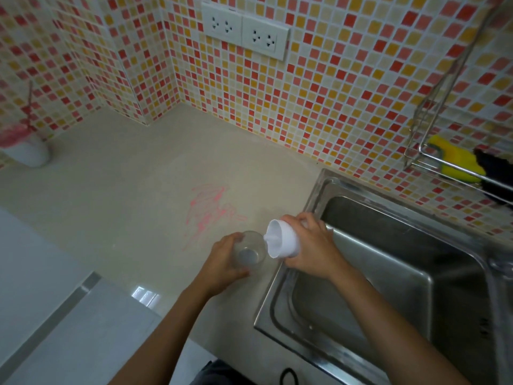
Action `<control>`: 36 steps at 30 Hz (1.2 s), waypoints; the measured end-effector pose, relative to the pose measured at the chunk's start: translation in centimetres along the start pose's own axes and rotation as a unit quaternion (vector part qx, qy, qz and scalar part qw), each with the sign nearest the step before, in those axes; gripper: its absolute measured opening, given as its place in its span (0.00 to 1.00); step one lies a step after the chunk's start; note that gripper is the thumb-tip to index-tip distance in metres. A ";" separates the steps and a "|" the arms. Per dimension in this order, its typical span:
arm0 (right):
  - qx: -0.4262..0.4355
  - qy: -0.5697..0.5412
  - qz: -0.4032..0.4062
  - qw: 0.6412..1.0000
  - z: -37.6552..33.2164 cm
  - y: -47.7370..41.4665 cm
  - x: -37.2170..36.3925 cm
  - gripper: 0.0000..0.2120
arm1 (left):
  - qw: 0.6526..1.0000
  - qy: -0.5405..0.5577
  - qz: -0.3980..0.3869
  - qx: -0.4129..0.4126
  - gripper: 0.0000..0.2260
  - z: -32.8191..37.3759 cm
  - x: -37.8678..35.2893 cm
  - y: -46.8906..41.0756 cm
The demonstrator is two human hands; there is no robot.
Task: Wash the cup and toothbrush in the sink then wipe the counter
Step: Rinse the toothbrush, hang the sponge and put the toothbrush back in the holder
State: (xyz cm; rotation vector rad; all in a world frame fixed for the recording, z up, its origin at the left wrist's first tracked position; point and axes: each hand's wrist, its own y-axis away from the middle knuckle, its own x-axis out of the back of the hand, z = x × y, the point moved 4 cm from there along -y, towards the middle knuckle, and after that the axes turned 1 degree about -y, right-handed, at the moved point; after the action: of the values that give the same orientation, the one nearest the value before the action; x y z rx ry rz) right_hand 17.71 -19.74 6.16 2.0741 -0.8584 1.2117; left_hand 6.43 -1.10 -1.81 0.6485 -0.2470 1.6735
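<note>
two walls of red, orange and cream mosaic tile (347, 107) meet behind my beige worktop (116, 195), with a double white socket plate (245, 30) set high in the tile. i see the steel sink (388, 273) sunk into the worktop at the right, its basin bare and dark. above its far corner a wire rack (424, 151) hangs on the wall and holds a yellow sponge (455, 162) beside something black i cannot make out. a pink scribble stain (211, 209) marks the worktop just left of the sink. far left, near the wall, stands a white holder (30, 154) with blurred pink things sticking up from it. my left hand (222, 262) is wrapped around a clear cup (248, 250) standing on the worktop by the sink's edge. my right hand (311, 245) is clamped on a white cup (283, 240), tipped on its side with its mouth toward the clear cup, the two rims close together. i cannot find a toothbrush for certain.
</note>
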 end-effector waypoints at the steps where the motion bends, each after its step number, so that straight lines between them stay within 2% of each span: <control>1: 0.005 0.041 -0.003 0.999 -0.5 -0.1 0.4 0.40 | 1.000 0.005 0.010 -0.006 0.42 0.2 -0.3 -0.6; 4: 0.029 0.139 -0.008 0.990 -1.8 -0.6 1.7 0.40 | 0.999 0.009 0.018 -0.025 0.40 1.5 -1.1 -2.5; 9: 0.057 0.100 0.014 0.993 -3.7 -1.7 3.4 0.42 | 0.998 0.037 0.018 -0.053 0.36 3.0 -2.0 -4.7; 13: 0.094 0.107 0.040 0.989 -5.1 -2.5 2.6 0.39 | 0.995 0.076 0.018 -0.069 0.31 3.2 -2.3 -4.7; 15: 0.092 0.054 0.035 0.994 -5.5 -2.5 1.2 0.33 | 0.992 0.097 0.025 -0.073 0.30 3.3 -2.4 -4.2; 17: 0.067 -0.070 0.053 0.994 -5.4 -2.5 0.6 0.24 | 0.989 0.120 0.047 -0.071 0.35 3.4 -2.4 -3.4; 19: 0.025 -0.182 0.073 0.980 -4.6 -2.8 0.2 0.20 | 0.985 0.136 0.067 -0.077 0.40 4.0 -2.4 -2.7; 21: 0.003 -0.212 0.086 0.973 -3.8 -3.2 -0.1 0.18 | 0.983 0.139 0.084 -0.090 0.39 4.5 -2.8 -2.3; 24: -0.001 -0.200 0.083 0.976 -3.5 -3.7 -0.9 0.15 | 0.985 0.109 0.110 -0.074 0.36 4.7 -3.1 -2.4; 28: -0.009 -0.195 0.095 0.976 -3.2 -3.8 -2.2 0.15 | 0.991 -0.017 0.124 -0.049 0.37 3.6 -3.2 -3.0; 31: -0.004 -0.180 0.116 0.977 -3.1 -3.7 -2.9 0.20 | 0.993 -0.012 0.107 -0.039 0.38 2.7 -3.6 -3.4; 36: -0.006 -0.165 0.124 0.978 -3.0 -4.0 -3.3 0.20 | 0.995 -0.007 0.098 -0.031 0.40 2.1 -3.8 -3.7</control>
State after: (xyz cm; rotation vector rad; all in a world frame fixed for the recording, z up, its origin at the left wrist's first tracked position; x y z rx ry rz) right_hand 17.91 -14.21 3.79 2.2451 -1.3068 0.9907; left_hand 10.81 -4.56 -2.90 0.6048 -0.3807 1.8412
